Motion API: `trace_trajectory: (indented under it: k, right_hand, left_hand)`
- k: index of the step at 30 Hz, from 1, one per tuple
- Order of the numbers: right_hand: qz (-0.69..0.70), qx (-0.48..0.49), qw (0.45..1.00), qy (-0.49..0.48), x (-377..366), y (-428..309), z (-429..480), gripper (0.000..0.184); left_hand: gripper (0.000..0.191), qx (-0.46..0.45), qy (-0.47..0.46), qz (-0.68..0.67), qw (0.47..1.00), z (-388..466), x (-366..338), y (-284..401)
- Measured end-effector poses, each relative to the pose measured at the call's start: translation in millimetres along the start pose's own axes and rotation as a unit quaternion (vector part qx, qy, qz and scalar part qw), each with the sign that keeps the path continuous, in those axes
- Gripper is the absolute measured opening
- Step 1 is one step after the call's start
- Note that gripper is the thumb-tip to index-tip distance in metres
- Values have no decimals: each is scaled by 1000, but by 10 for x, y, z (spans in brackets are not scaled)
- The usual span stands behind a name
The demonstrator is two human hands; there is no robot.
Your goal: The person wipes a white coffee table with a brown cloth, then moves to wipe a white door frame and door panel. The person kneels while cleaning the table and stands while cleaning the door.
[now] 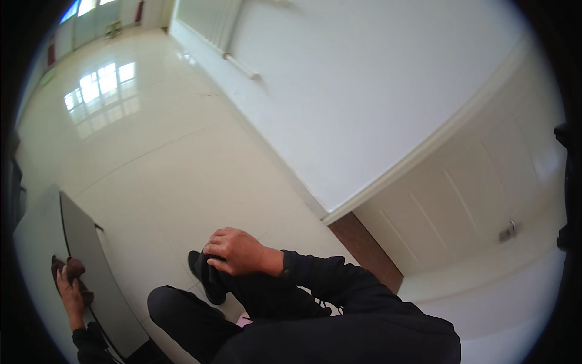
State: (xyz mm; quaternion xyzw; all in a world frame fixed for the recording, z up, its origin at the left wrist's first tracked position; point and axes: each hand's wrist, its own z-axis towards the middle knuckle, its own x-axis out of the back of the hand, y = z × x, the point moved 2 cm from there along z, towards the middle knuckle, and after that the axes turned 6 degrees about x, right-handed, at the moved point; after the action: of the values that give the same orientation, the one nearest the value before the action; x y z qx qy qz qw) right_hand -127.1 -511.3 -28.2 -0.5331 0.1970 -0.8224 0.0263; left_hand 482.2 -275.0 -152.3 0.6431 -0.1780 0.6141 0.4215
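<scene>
My left hand (70, 293) lies at the lower left on a grey tabletop (38, 236), its fingers over a dark brown object (76, 267) with several rounded parts. Parts of the object show on both sides of the fingers; the rest is hidden under the hand, and its kind cannot be told. My right hand (236, 250) rests on my knee in black trousers, holding no separate thing, its thumb apart from the fingers. Below that hand shows a black shoe (213, 291) on the floor.
A glossy tiled floor (182, 168) stretches ahead. Along the right runs a white wall (354, 100) with a radiator (211, 20) and a pipe. A pale panelled door (441, 209) with a metal handle (508, 231) stands at the right. A low stool (113, 29) is far off.
</scene>
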Motion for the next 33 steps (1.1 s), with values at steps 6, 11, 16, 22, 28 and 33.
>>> trace_trajectory:
  k: [6,11,16,22,28,33]
  right_hand:
    - [-49,-78,995,42,334,30,-700,22]
    - [-90,-151,984,-28,306,109,-911,22]
    - [-48,-185,981,32,489,185,-1226,22]
    - [-49,-231,969,68,645,30,-1560,23]
    - [-71,-243,958,131,851,-75,-1984,23]
    - [-108,-277,944,143,1004,-155,-2366,22]
  left_hand:
    - [53,25,-46,52,997,293,60,205]
    - [51,45,-99,36,993,328,179,425]
    - [49,39,-97,39,994,310,321,637]
    - [42,6,-92,-81,993,301,370,712]
    - [31,-45,-82,-271,958,318,297,777]
    - [31,24,-72,-313,947,87,397,1074]
